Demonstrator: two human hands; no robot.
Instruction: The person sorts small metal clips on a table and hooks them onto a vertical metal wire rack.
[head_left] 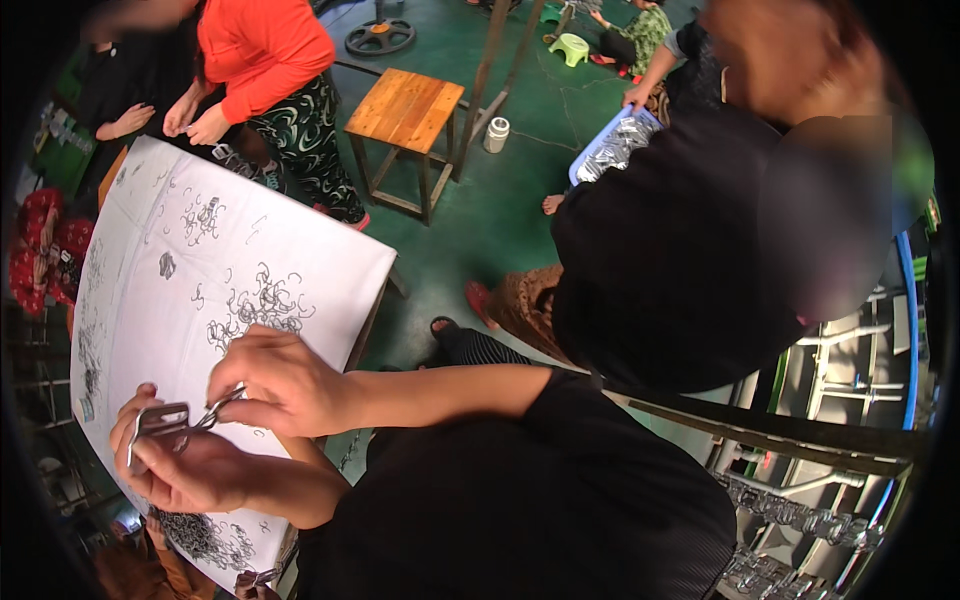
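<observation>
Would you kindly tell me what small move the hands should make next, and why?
Perhaps ease the right hand slightly toward the left hand, guiding the small metal piece to the metal frame. The left hand holds the frame, and the right pinches the piece close beside it; whether the two already link is too small to tell.

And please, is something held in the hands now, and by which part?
Yes. The left hand holds a metal frame, apparently by its left end; the right hand pinches a small metal piece near its upper end.
</observation>
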